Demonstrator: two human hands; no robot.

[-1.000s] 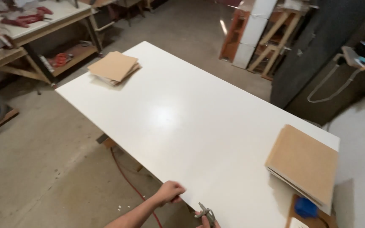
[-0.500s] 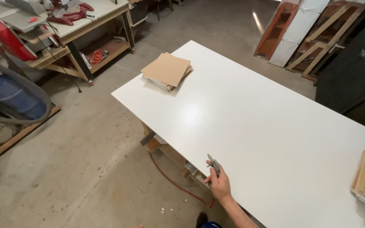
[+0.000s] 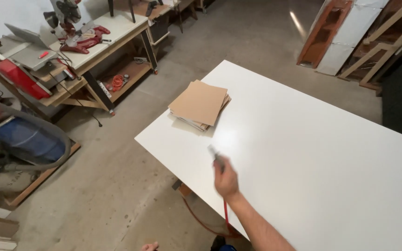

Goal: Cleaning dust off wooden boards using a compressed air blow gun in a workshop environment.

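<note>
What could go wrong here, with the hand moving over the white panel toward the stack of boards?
The right hand is blurred, gripping a small grey tool over the white panel; its tip might scratch the surface. The stack of brown boards lies near the panel's corner, so a knock could push it off. A red hose hangs below the arm and may snag.

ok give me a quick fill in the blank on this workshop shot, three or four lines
1. The right hand holds a small tool above the ____ panel.
2. The stack of brown boards lies near the panel's far ____ corner.
3. A ____ hose runs beneath the right wrist.
4. The saw bench stands to the ____ of the panel.

Missing words: white; left; red; left
</note>
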